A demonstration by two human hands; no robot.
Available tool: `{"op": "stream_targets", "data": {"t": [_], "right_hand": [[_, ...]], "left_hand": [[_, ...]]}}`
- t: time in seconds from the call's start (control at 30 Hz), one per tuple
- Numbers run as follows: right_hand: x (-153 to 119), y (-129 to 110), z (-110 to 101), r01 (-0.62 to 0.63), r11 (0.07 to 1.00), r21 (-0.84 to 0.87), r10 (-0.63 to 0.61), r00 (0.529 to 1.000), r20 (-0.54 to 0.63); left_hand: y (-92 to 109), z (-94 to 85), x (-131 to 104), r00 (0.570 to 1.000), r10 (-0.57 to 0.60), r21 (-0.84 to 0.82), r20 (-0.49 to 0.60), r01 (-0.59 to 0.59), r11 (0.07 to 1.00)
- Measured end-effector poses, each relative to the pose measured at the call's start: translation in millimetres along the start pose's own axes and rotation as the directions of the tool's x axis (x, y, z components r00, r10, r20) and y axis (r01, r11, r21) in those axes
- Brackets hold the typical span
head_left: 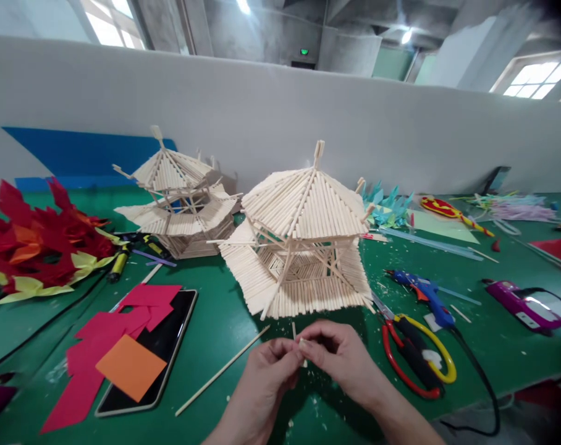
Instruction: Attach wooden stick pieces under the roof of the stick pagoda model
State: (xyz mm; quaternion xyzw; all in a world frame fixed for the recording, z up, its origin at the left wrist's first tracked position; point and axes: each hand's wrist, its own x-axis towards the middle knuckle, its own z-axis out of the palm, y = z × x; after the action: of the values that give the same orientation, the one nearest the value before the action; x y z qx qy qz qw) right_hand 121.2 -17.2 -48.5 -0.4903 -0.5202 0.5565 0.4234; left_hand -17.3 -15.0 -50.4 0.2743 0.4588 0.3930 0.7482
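Note:
Both hands meet in front of a wooden-stick pavilion model (306,210) with a pointed roof. My left hand (274,368) and my right hand (331,352) pinch together on a small piece of light wooden stick (294,330); the fingertips cover part of it. Left of my hands, a long thin stick (222,371) lies slantwise on the green table (206,324). Pliers (417,355) with red and yellow handles lie right of my right hand, and a blue glue gun (424,293) rests just beyond them.
A second stick model (183,204) stands at the back left. Nearer are red paper flowers (44,241) and a phone (164,358) under red and orange paper. A purple device (524,306) with a cable lies at the right. A white partition (271,111) borders the table.

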Motion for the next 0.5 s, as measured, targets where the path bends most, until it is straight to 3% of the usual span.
{"op": "stream_targets", "data": {"t": [0.23,0.5], "right_hand": [[5.9,-3.1,3.5,0.037,0.999,0.022,-0.036,0.998,-0.052],[-5.6,1.8,0.3,0.121,0.983,-0.137,-0.141,0.979,-0.146]], "left_hand": [[1.4,-3.7,3.4,0.998,0.049,0.047,0.031,-0.050,0.998],[-1.6,-5.9,4.1,0.996,0.090,0.055,0.023,-0.091,0.994]]}}
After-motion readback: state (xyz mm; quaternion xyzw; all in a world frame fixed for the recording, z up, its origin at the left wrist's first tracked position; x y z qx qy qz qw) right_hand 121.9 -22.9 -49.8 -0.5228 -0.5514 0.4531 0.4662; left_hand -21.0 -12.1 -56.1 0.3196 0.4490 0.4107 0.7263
